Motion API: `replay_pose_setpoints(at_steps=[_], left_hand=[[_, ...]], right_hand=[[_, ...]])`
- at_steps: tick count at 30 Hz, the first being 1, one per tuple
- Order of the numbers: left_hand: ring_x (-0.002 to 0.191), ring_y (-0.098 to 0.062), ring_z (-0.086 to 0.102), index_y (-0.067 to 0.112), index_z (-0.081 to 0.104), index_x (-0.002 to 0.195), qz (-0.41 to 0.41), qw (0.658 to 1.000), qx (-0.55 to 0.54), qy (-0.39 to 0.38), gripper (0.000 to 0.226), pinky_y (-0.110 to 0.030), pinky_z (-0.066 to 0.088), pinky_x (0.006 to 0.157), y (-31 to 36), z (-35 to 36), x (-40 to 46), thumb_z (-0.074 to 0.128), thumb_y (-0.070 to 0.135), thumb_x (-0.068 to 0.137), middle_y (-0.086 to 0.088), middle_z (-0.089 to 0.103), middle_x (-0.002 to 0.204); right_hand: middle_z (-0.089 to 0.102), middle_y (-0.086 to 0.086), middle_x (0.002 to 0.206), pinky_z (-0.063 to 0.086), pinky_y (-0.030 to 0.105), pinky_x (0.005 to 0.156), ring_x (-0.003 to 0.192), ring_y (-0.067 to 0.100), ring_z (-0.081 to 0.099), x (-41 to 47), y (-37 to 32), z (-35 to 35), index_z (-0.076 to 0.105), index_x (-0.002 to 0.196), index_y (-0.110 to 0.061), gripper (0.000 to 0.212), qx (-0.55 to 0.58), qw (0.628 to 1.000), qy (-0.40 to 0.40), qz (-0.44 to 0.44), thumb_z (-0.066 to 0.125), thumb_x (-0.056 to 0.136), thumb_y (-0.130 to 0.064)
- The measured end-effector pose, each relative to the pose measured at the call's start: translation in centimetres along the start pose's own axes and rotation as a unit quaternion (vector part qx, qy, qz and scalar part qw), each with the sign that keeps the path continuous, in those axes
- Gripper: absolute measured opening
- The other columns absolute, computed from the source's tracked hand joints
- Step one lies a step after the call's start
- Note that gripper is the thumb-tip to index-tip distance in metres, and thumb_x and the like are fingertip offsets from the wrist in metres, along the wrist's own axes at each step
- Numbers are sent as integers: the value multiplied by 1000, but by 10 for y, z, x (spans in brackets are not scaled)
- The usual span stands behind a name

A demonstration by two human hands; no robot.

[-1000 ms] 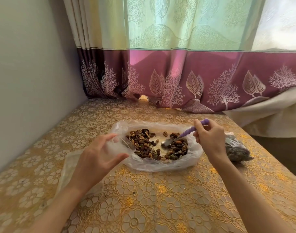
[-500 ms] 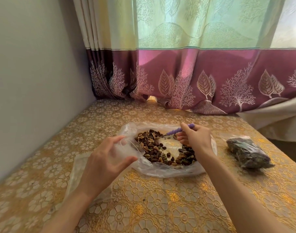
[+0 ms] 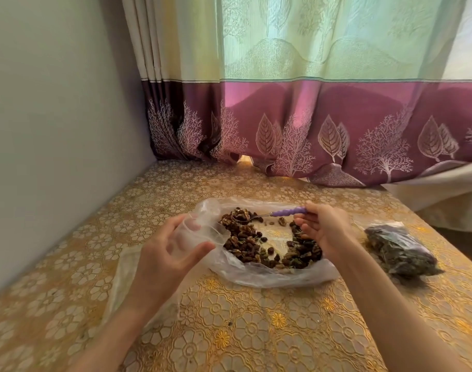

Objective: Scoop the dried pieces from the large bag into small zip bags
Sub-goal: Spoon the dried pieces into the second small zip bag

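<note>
Two hands are at work over the table [image 3: 256, 331], both mine. My left hand [image 3: 165, 253] holds a small clear zip bag [image 3: 194, 232] at about nine o'clock from the large bag [image 3: 269, 272], thumb and fingers curled round its mouth and spreading it wide; the thin plastic shows my fingertips through it. Whether anything lies inside it I cannot tell. My right hand [image 3: 323, 232] pinches the purple ribbed handle of a spoon [image 3: 272, 214] between thumb and forefinger, the other fingers loosely bent beneath. The spoon reaches toward nine o'clock from that hand, its bowl resting among the dried pieces [image 3: 245, 240] at the far left of the heap. The large bag lies flat and open on the table, its rim rolled down, the brown and dark pieces ringed round a bare patch in the middle. At three o'clock from it, well apart, a filled zip bag [image 3: 401, 251] of dark pieces lies on the gold flowered cloth. Under my left forearm more clear plastic [image 3: 122, 280] lies flat. At twelve o'clock a curtain [image 3: 310, 116] hangs, pale green above, plum below.
</note>
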State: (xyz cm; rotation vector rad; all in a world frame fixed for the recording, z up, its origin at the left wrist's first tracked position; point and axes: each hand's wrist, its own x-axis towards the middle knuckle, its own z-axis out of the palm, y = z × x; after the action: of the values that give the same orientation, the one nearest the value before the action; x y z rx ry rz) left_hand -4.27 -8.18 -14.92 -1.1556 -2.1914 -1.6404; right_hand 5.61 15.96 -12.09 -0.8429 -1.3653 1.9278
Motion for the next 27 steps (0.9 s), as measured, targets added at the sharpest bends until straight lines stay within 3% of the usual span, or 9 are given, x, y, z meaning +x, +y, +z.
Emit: replay_pose_setpoints(at_steps=[2, 6, 9, 11, 15, 18, 22, 27], left_hand=[[54, 2, 52, 19, 58, 103, -6, 1000, 15, -2, 48, -9, 44, 53, 0, 1, 0, 67, 51, 68, 3, 65, 90], [62, -31, 57, 31, 57, 100, -37, 999, 7, 23, 60, -39, 51, 54, 1, 2, 1, 60, 74, 58, 3, 66, 88], [64, -31, 61, 28, 60, 102, -60, 998, -22, 29, 58, -40, 53, 52, 1, 3, 0, 63, 69, 61, 2, 68, 84], [68, -29, 64, 22, 59, 111, -75, 996, -26, 37, 61, -36, 54, 51, -1, 3, 0, 64, 61, 64, 1, 68, 85], [69, -1, 65, 22, 60, 107, -83, 994, -56, 48, 53, -9, 47, 51, 0, 3, 2, 66, 50, 62, 5, 67, 91], [71, -2, 64, 32, 61, 100, -97, 991, -67, 62, 46, -12, 49, 53, 0, 2, 3, 66, 52, 60, 9, 68, 86], [67, -6, 66, 14, 59, 105, -95, 987, -101, 80, 55, -13, 49, 54, 0, -1, 5, 69, 46, 61, 0, 69, 82], [56, 1, 60, 14, 57, 110, -74, 990, -84, 88, 60, -10, 45, 46, 1, -3, 7, 68, 48, 62, -1, 66, 86]], right_hand=[[66, 5, 54, 47, 16, 41, 45, 10, 60, -1, -3, 1, 63, 79, 2, 21, 0, 1000, -16, -9, 54, 94, -10], [66, 6, 57, 45, 16, 42, 47, 10, 58, -8, -12, 6, 64, 78, 2, 25, 21, 997, -69, -36, 53, 95, -13], [65, 6, 59, 45, 16, 44, 49, 10, 57, -17, -21, 13, 64, 77, 0, 25, 29, 991, -119, -54, 53, 94, -13], [65, 6, 59, 44, 17, 46, 49, 10, 56, -26, -24, 19, 65, 75, -1, 25, 24, 986, -151, -71, 53, 94, -13], [65, 8, 61, 42, 17, 42, 49, 11, 56, -43, -26, 31, 65, 78, 2, 23, -26, 970, -203, -134, 54, 93, -11], [65, 10, 66, 43, 18, 45, 53, 14, 57, -51, -25, 37, 65, 87, 5, 17, -56, 951, -249, -176, 55, 92, -9], [63, 13, 76, 46, 21, 52, 61, 17, 58, -56, -26, 39, 64, 96, 1, 14, -62, 929, -314, -189, 52, 93, -4], [64, 13, 75, 43, 21, 51, 59, 16, 56, -50, -27, 35, 63, 94, 0, 14, -29, 937, -280, -206, 50, 93, -4]])
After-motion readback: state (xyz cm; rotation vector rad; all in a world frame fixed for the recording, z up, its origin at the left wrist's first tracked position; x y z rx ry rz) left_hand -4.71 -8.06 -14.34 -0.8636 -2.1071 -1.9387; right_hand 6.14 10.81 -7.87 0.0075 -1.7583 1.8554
